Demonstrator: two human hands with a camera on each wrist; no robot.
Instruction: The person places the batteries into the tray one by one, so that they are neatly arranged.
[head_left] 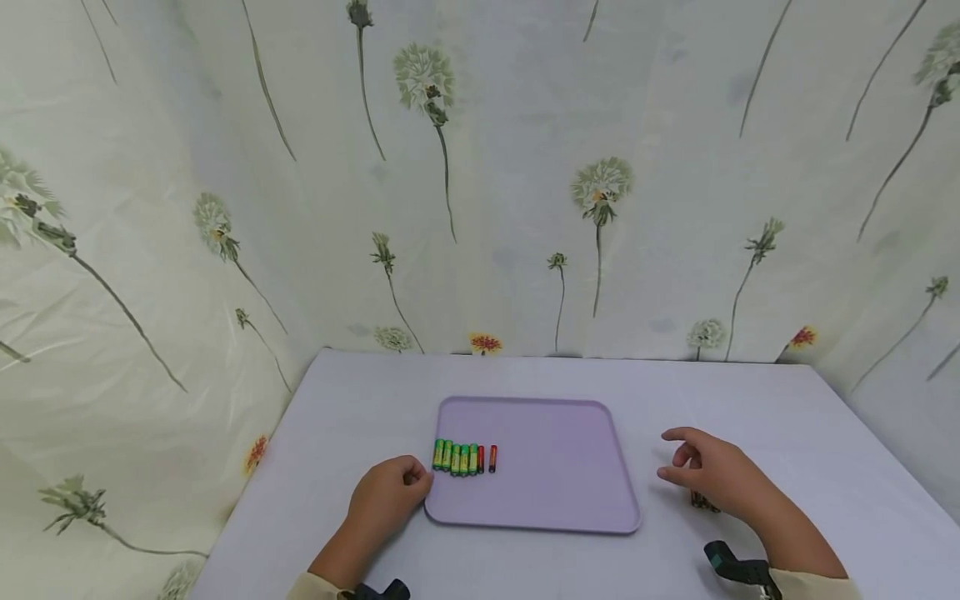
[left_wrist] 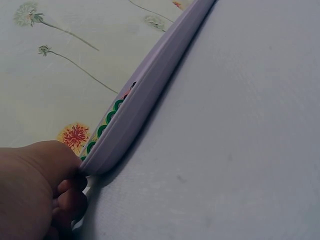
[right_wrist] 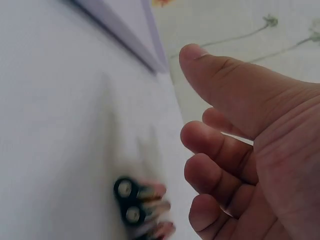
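A lilac tray (head_left: pixel 555 467) lies on the white table. My left hand (head_left: pixel 392 493) holds its left edge near the front corner; in the left wrist view the fingers curl at the tray's rim (left_wrist: pixel 135 117). On the tray's left part, several green batteries (head_left: pixel 455 460) stand side by side in a row with two red batteries (head_left: pixel 492 458) at the right end, the last slightly apart. Right of the tray, my right hand (head_left: pixel 712 468) is above the table, thumb and forefinger spread, holding nothing. More batteries (head_left: pixel 703 502) sit below it, partly hidden; the right wrist view shows them blurred (right_wrist: pixel 134 214).
Behind and left of the white table (head_left: pixel 375 392) hangs a cloth (head_left: pixel 510 167) printed with dandelions. Black devices (head_left: pixel 738 568) are worn at both wrists. The right wrist view shows a tray corner (right_wrist: pixel 150 55) beyond the thumb.
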